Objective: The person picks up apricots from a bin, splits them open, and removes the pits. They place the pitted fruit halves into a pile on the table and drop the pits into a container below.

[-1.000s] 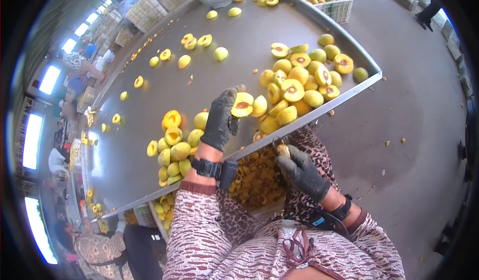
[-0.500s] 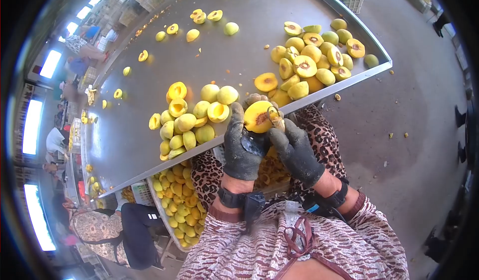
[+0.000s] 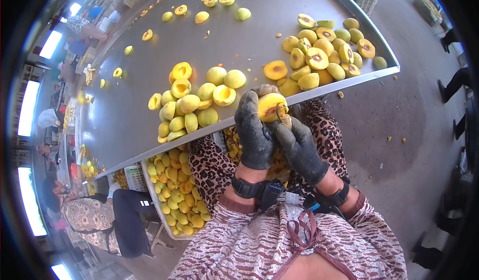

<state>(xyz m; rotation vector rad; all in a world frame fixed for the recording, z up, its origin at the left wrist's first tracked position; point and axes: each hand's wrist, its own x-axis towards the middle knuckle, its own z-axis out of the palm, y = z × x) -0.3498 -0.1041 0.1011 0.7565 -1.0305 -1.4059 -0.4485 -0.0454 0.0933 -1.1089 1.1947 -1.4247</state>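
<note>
In my left hand (image 3: 255,128), gloved in dark dusty fabric, a halved yellow peach (image 3: 270,106) is gripped with its cut face turned toward my right side. My right hand (image 3: 299,147), in a matching glove, is closed around a small pitting tool with a curved metal loop (image 3: 282,111). The loop touches the peach's cut face near the stone; how deep it sits is hidden. Left of my hands on the metal table (image 3: 164,45) lies a pile of peach halves (image 3: 189,104), several with hollow centres. To the right sits another pile (image 3: 317,58), with stones showing in several cut faces.
A raised metal rim (image 3: 344,86) edges the table in front of me. Below it stands a crate of peach halves (image 3: 182,192), left of my legs. Scattered halves (image 3: 201,17) lie farther across the table. A seated person (image 3: 95,220) is at the left.
Both hands have drawn closer together, and the peach half has tilted so less of its cut face shows. The whole view has shifted slightly.
</note>
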